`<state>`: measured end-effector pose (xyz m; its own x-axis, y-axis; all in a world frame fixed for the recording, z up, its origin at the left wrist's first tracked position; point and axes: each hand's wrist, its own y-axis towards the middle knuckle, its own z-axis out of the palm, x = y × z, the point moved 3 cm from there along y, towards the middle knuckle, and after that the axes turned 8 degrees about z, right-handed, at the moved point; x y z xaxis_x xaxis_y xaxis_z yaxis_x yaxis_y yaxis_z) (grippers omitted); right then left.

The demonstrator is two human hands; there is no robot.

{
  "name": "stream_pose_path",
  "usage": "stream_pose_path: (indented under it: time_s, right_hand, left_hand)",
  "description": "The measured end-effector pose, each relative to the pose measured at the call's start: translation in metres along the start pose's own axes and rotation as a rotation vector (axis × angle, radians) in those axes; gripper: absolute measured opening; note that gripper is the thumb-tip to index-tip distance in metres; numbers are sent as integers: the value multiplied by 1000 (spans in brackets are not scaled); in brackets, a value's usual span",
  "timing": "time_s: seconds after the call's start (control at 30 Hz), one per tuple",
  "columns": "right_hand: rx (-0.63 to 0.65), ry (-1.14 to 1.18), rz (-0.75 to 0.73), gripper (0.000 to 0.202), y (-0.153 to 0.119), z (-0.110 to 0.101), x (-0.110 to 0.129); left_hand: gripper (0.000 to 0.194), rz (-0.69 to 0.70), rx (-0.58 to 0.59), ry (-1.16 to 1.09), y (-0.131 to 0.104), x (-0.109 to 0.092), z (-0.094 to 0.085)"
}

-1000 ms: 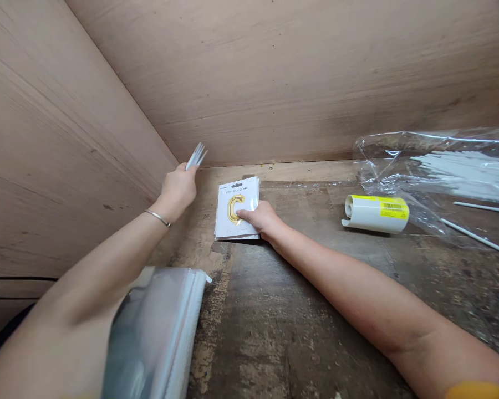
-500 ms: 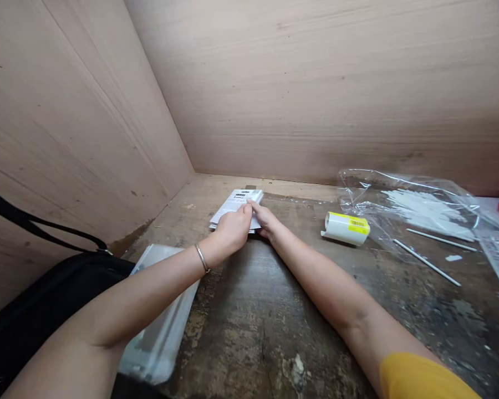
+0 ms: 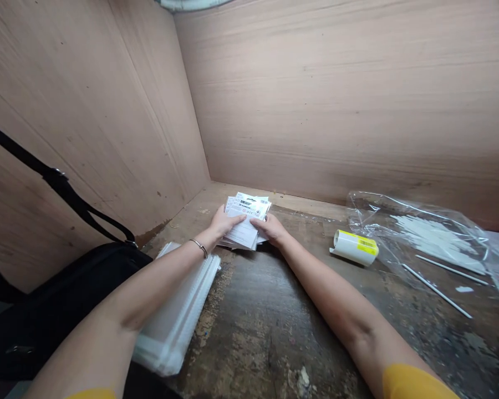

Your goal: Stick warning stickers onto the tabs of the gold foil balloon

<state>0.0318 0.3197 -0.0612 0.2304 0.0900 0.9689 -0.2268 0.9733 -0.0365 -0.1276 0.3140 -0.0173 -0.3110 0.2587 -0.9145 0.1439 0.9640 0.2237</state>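
Observation:
A fanned stack of white printed cards [image 3: 245,227] with a hang hole at the top is held near the back of the worn table. My left hand [image 3: 225,223] grips its left side, thumb across the front. On the right edge, my right hand [image 3: 270,228] pinches the cards, thumb on top; its other fingers are partly hidden behind them. Below my left forearm lies a pile of clear plastic bags [image 3: 178,316], partly covered by the arm.
A roll of white labels with a yellow band [image 3: 355,247] lies right of my right forearm. Beyond it, a clear bag [image 3: 432,233] holds white sticks, with two loose white sticks [image 3: 436,290] in front. A black bag [image 3: 66,316] stands at left. Wooden panels [image 3: 336,105] enclose the back and left.
My left hand has shifted from the stack's near edge to its left side. The cards are now fanned and uneven rather than squarely stacked. The camera view has tilted slightly.

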Motion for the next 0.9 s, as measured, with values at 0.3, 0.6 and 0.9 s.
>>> stream_pose_path:
  time_s: [0.3,0.6,0.9]
  right_hand:
    - [181,-177,-51,41,-17,-1,37]
    - [15,-283,-48,54,-16,-5,17]
    - [-135,-175,-4,47,-3,-10,9]
  left_hand:
    - [68,120,150,-207,5,-20,-22]
    - [27,16,316,-122,-14,13,-1]
    - [39,-70,368,-173,11,14,-3]
